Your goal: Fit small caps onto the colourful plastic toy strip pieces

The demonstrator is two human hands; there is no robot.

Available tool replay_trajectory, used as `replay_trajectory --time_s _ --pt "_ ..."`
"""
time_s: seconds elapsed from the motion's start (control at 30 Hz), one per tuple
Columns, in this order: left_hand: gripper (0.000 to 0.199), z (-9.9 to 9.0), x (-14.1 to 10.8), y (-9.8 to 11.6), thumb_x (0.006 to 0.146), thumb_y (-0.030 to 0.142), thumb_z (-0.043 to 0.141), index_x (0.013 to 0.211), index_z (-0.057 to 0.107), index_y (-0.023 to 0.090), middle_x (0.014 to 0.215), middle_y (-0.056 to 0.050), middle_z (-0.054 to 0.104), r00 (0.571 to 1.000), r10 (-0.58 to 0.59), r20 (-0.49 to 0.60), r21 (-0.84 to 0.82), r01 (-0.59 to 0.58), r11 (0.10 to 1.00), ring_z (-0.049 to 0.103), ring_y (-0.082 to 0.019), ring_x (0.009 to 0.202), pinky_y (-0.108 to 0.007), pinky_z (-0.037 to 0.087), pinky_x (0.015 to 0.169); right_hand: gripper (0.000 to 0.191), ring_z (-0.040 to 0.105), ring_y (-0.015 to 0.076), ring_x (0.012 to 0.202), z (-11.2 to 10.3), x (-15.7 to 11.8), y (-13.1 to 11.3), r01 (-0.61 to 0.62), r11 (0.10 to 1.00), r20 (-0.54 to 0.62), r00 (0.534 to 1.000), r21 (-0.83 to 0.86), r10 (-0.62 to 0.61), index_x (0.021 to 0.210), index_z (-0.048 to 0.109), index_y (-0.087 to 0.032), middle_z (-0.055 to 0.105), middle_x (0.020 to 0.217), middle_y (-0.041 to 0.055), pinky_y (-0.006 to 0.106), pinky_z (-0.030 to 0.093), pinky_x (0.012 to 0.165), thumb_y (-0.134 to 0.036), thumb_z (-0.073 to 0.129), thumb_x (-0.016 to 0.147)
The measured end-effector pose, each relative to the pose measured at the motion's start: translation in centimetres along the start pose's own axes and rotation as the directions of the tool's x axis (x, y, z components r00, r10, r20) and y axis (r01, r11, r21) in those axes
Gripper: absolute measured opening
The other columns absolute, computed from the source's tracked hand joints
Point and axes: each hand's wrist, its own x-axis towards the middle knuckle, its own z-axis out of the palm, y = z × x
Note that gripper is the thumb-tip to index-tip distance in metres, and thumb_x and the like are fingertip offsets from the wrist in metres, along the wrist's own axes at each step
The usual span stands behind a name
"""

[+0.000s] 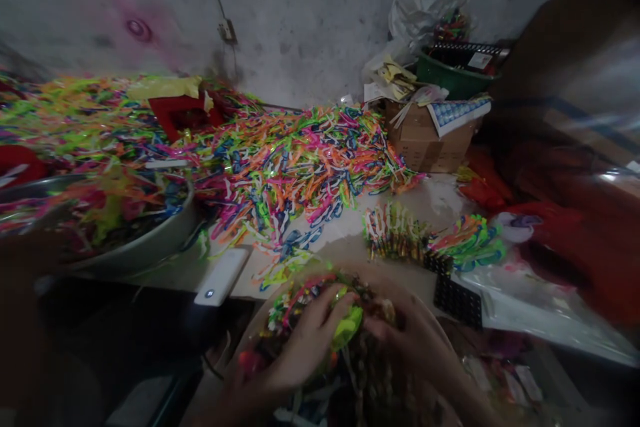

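Note:
Both my hands are over a round basin [443, 333] filled with small mixed pieces, at the bottom middle. A bright yellow-green piece [347, 328], limp and shiny, is in my left hand [317, 323], whose thumb and fingers are closed on it. Just to the right, my right hand [407, 327] is low among the pieces with its fingers bent; blur hides whether they grip anything. A pinkish-red round piece [251, 361] lies by my left wrist. Dark stick-like pieces fill the basin's near part.
A large heap of colourful strips [320, 153] covers the table. To the left stands a grey basin [145, 257] of strips; nearby lies a white device [223, 277]. A cardboard box [425, 143] bears a green tub [447, 77]. On the right lie a black perforated tray [457, 300] and plastic sheeting [550, 320].

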Motion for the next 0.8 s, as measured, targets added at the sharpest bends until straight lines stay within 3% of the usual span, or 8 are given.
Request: replay_trajectory --time_s 0.13,0.3,0.4,0.47,0.6,0.7,0.8 --pt "0.031 0.2 -0.9 0.7 0.095 0.032 0.033 0.109 0.057 0.019 0.103 -0.005 0.066 0.986 0.168 0.027 0.187 -0.17 0.968 0.062 -0.018 0.093 -0.03 0.047 0.086 0.009 0.064 0.0172 0.07 1.1 -1.4 -3.9 -0.073 0.988 -0.024 0.997 0.136 0.077 0.073 0.064 -0.019 0.069 0.071 -0.0009 0.021 0.051 0.064 -0.023 0.056 0.072" --pt "0.04 0.1 -2.0 1.6 0.097 0.029 0.024 0.13 0.046 0.023 0.128 -0.003 0.055 0.969 0.223 0.101 0.2 -0.24 0.95 0.048 -0.015 0.12 -0.03 0.037 0.104 0.016 0.06 0.0171 0.063 0.2 -1.5 -4.3 -0.13 0.987 -0.063 0.989 0.095 0.137 0.071 0.062 -0.016 0.065 0.067 0.0014 0.021 0.05 0.058 -0.031 0.057 0.072" --pt "0.043 -0.3 -2.4 2.0 0.097 0.034 0.028 0.138 0.037 0.025 0.141 0.0 0.042 0.977 0.127 0.171 0.132 -0.15 0.98 0.032 -0.015 0.133 -0.033 0.025 0.112 0.023 0.057 0.0157 0.059 -0.1 -1.6 -3.2 -0.134 0.983 -0.086 0.986 0.129 0.146 0.071 0.061 -0.016 0.06 0.062 -0.0001 0.021 0.048 0.055 -0.039 0.057 0.072" --pt "0.042 -0.5 -2.4 2.0 0.096 0.037 0.035 0.137 0.039 0.027 0.141 0.002 0.041 0.982 0.08 0.172 0.039 -0.088 0.995 0.031 -0.014 0.134 -0.032 0.024 0.113 0.024 0.056 0.0152 0.059 0.0 -1.7 -2.7 -0.12 0.977 -0.103 0.985 0.177 0.14 0.07 0.06 -0.016 0.059 0.06 -0.0008 0.022 0.048 0.055 -0.04 0.058 0.072" --pt "0.04 0.0 -2.0 1.5 0.091 0.039 0.049 0.129 0.051 0.027 0.135 0.001 0.05 0.998 0.041 0.039 -0.161 -0.034 0.986 0.038 -0.017 0.13 -0.032 0.026 0.111 0.02 0.056 0.0144 0.055 0.5 -2.1 -2.6 -0.085 0.984 -0.16 0.981 0.156 0.11 0.068 0.06 -0.017 0.06 0.058 -0.001 0.021 0.047 0.051 -0.036 0.057 0.072" --pt "0.046 0.7 -1.8 1.2 0.084 0.042 0.059 0.126 0.053 0.023 0.131 -0.004 0.053 0.997 -0.075 -0.019 -0.385 0.062 0.921 0.044 -0.023 0.125 -0.036 0.035 0.106 0.017 0.058 0.0149 0.054 1.0 -2.2 -3.2 -0.046 0.992 -0.216 0.974 0.12 0.071 0.067 0.06 -0.019 0.062 0.057 -0.0008 0.02 0.048 0.049 -0.033 0.055 0.074" --pt "0.05 1.4 -1.7 1.2 0.08 0.048 0.062 0.119 0.058 0.017 0.119 -0.009 0.061 0.967 -0.208 0.147 -0.563 0.255 0.787 0.057 -0.028 0.11 -0.04 0.046 0.093 0.013 0.062 0.0155 0.057 1.1 -2.1 -3.9 -0.037 0.998 -0.217 0.975 0.054 0.048 0.07 0.062 -0.019 0.068 0.063 0.0003 0.02 0.051 0.054 -0.028 0.054 0.074"
